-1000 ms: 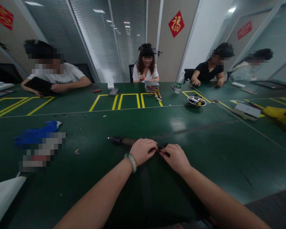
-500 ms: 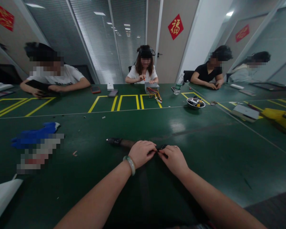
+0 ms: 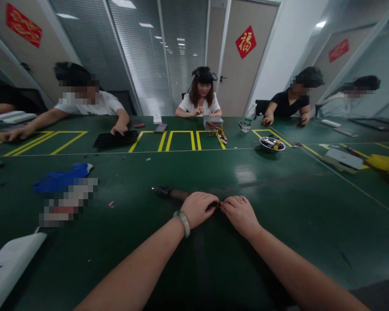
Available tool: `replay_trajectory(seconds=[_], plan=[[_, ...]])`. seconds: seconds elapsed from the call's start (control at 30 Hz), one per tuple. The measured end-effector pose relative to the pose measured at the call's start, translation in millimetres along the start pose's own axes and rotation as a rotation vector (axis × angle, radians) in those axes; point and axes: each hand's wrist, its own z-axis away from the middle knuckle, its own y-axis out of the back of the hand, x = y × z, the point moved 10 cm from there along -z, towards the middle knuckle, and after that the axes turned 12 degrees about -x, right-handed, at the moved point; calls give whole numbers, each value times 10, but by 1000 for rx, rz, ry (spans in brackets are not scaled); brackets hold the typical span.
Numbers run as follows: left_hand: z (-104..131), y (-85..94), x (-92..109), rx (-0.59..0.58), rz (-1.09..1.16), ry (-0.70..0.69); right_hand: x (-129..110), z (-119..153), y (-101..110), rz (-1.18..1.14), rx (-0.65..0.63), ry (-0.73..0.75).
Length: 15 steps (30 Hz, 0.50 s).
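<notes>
A dark, tube-shaped object [image 3: 178,194] lies slantwise on the green table, with a black ringed collar and a shiny metal tip at its left end. I cannot tell its exact kind. My left hand [image 3: 199,208], with a pale green bangle at the wrist, is closed over its right part and hides much of it. The fingertips of my right hand [image 3: 241,214] are pinched together against those of my left, at a small dark part by the object's right end. What exactly the right fingers hold is hidden.
Left of my hands lie a blue glove [image 3: 63,178] and a white box-like thing [image 3: 14,270]. Farther off are a metal bowl [image 3: 272,145] of small parts, a water bottle [image 3: 248,121], a power supply [image 3: 213,122] and a black keyboard [image 3: 116,139]. Several people sit opposite.
The view has shifted a little. My right fingers have drawn closer together, still meeting the left ones. Across the table, the person at left has set the keyboard down and stretched one arm out.
</notes>
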Motion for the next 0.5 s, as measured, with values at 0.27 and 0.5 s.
replay_trajectory(seconds=[0.27,0.5], plan=[[70,69,52,35,-44,-71,-40,-96,-172,-31,-11,88],[194,290,13,128,-30,-77,725,-262,-197,82,-73,-137]])
